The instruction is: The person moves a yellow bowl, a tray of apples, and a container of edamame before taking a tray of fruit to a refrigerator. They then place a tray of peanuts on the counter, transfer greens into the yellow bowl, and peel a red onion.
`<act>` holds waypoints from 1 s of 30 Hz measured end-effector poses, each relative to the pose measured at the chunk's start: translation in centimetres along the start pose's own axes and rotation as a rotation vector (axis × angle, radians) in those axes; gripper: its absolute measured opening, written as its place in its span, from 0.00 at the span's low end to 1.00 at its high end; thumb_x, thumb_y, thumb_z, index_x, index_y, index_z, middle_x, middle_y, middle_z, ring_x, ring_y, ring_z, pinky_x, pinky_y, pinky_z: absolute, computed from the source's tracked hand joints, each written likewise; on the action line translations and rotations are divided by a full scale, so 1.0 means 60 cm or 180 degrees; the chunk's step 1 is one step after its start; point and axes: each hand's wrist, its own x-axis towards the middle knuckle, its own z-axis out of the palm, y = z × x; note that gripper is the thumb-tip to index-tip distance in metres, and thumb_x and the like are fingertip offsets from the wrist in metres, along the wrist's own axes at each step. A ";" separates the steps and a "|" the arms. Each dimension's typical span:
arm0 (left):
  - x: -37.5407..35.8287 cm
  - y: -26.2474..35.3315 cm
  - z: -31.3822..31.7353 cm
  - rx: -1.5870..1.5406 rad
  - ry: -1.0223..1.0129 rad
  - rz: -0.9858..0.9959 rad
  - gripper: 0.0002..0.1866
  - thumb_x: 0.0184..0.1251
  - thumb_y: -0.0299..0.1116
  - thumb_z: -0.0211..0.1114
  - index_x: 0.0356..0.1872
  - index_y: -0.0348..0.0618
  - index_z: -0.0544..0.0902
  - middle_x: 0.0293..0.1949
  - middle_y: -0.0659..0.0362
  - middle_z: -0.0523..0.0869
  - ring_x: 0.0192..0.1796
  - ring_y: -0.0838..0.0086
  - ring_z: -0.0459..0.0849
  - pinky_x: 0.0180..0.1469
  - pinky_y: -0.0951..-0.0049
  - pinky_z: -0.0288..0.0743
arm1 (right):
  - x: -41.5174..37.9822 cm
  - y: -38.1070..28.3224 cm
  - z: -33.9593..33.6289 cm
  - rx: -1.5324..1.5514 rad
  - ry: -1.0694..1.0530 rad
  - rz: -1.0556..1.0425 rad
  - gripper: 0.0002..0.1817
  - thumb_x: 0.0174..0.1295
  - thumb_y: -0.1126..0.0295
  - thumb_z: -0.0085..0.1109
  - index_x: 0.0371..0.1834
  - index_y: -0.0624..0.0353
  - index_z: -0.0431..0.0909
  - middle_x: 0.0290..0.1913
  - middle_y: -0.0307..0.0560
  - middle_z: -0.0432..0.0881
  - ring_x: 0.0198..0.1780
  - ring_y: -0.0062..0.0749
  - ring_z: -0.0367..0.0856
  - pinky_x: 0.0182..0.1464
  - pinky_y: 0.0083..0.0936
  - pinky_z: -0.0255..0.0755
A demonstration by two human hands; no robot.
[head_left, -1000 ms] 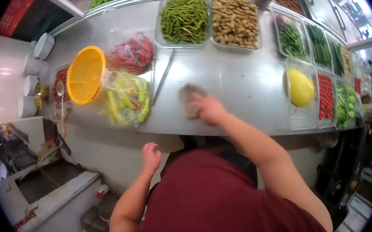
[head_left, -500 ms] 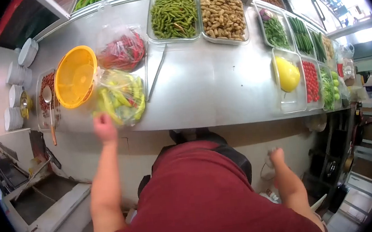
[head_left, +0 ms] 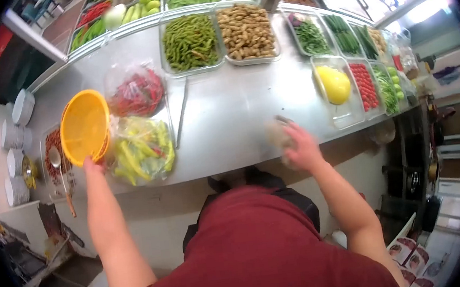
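Observation:
My left hand [head_left: 93,166] is at the lower rim of the orange plastic basket [head_left: 83,124], its fingers closed on the edge. The basket is tilted and partly covers a tray of dried red chillies [head_left: 52,141] with a ladle [head_left: 56,160] in it. Right of it lie a clear bag of green peppers [head_left: 142,150] and a bag of red peppers [head_left: 137,91]. My right hand [head_left: 295,145] is over the counter's front edge, closed round a blurred, pale object [head_left: 279,136] that I cannot make out.
A long metal tool [head_left: 182,112] lies on the steel counter [head_left: 232,110]. Trays of green beans [head_left: 190,42], peanuts [head_left: 247,31] and cherry tomatoes [head_left: 363,86] line the back and right. White bowls [head_left: 12,134] are stacked at the left.
My left hand has moved from beside the green pepper bag to the basket's rim. My right hand has risen from below the counter to its front edge. The view has shifted.

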 end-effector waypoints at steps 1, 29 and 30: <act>0.029 0.008 -0.006 -0.0058 -0.0089 0.0140 0.11 0.68 0.32 0.51 0.47 0.39 0.75 0.34 0.53 0.83 0.31 0.65 0.83 0.31 0.68 0.80 | 0.019 -0.027 -0.001 0.0249 -0.0246 -0.0113 0.33 0.54 0.65 0.62 0.67 0.52 0.67 0.70 0.57 0.63 0.68 0.55 0.64 0.68 0.41 0.62; -0.825 -0.656 0.399 0.1404 -0.1493 0.0378 0.27 0.58 0.20 0.50 0.63 0.36 0.67 0.56 0.52 0.78 0.55 0.64 0.80 0.53 0.66 0.79 | 0.633 0.505 -0.201 -0.0806 -0.0405 0.0911 0.52 0.42 0.52 0.76 0.74 0.31 0.56 0.78 0.53 0.42 0.75 0.64 0.48 0.64 0.67 0.59; -0.827 -0.664 0.409 0.1525 -0.1473 0.0407 0.28 0.58 0.20 0.50 0.64 0.38 0.66 0.57 0.53 0.77 0.55 0.64 0.79 0.51 0.66 0.79 | 0.638 0.518 -0.199 -0.0636 -0.0285 0.0861 0.48 0.43 0.53 0.75 0.71 0.33 0.60 0.76 0.54 0.47 0.73 0.64 0.52 0.65 0.60 0.61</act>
